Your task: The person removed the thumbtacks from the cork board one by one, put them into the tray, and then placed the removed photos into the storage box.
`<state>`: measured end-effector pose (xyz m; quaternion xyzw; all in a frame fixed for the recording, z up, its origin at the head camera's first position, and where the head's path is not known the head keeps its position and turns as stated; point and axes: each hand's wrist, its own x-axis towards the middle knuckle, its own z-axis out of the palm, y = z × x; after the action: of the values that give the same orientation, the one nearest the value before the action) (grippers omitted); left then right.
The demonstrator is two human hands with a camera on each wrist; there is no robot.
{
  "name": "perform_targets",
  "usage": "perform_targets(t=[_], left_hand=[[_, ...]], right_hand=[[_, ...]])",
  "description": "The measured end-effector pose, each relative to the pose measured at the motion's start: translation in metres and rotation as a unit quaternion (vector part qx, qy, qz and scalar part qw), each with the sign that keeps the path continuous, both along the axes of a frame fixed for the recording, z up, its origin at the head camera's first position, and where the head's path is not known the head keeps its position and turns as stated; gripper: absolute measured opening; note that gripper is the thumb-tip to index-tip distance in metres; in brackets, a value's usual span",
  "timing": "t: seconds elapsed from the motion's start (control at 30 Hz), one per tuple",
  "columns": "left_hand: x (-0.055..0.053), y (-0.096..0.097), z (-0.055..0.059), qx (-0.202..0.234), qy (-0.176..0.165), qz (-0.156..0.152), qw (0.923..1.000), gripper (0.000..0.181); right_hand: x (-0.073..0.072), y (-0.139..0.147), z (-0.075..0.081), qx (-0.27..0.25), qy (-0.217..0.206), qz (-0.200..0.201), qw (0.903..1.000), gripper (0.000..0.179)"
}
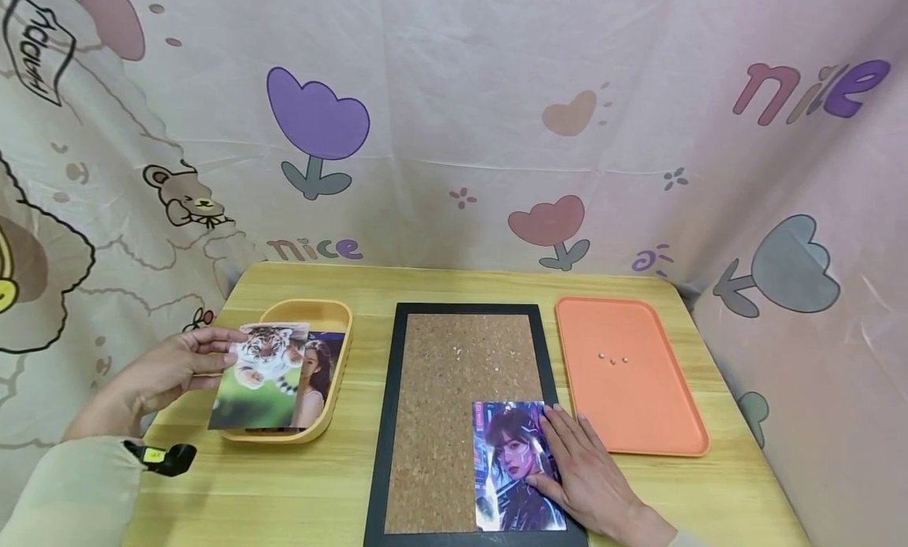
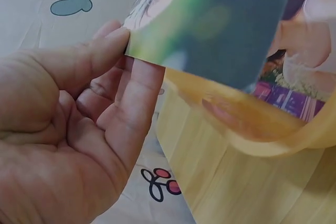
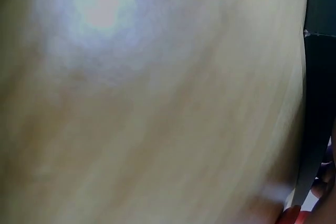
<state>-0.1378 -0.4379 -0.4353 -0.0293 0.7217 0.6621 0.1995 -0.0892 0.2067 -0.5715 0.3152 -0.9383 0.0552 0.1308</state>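
Note:
Between thumb and fingers my left hand (image 1: 173, 367) pinches the left edge of a glossy tiger photo (image 1: 258, 381), held over a yellow tray (image 1: 342, 310). In the left wrist view the thumb lies on the photo's (image 2: 210, 30) corner, with fingers behind it. Inside the tray is another picture of a long-haired figure (image 1: 317, 377), partly covered by the tiger photo. My right hand (image 1: 592, 480) rests with extended fingers on the right side of a purple-blue picture (image 1: 514, 468). That picture lies at the lower right of a black-framed cork board (image 1: 433, 421), overlapping its frame.
Right of the board lies an orange tray (image 1: 634, 405) holding three tiny shiny pieces (image 1: 613, 362). Small pale marks (image 1: 457, 352) show on the cork. All stand on a wood-grain table (image 1: 319, 484), with a printed curtain (image 1: 426, 137) behind and at both sides.

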Motion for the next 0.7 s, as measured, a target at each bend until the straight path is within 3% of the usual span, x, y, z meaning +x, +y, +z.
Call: perform_targets(t=[0.27,0.5,0.7], left_hand=[[-0.008,-0.002,0.003,-0.035,-0.013,0.002,0.9993,0.035],[-0.015,0.002,0.002,-0.031,-0.034,-0.004,0.9989,0.035],[-0.019,0.008,0.0,-0.036,-0.028,-0.013,0.9989,0.035]], right_hand=[[0.001,-0.001,0.0,0.006,-0.015,-0.011,0.9998,0.089],[0.001,-0.002,-0.001,0.004,-0.012,-0.013,0.9998,0.088],[0.001,-0.001,-0.002,-0.001,-0.004,-0.008,1.0,0.089]])
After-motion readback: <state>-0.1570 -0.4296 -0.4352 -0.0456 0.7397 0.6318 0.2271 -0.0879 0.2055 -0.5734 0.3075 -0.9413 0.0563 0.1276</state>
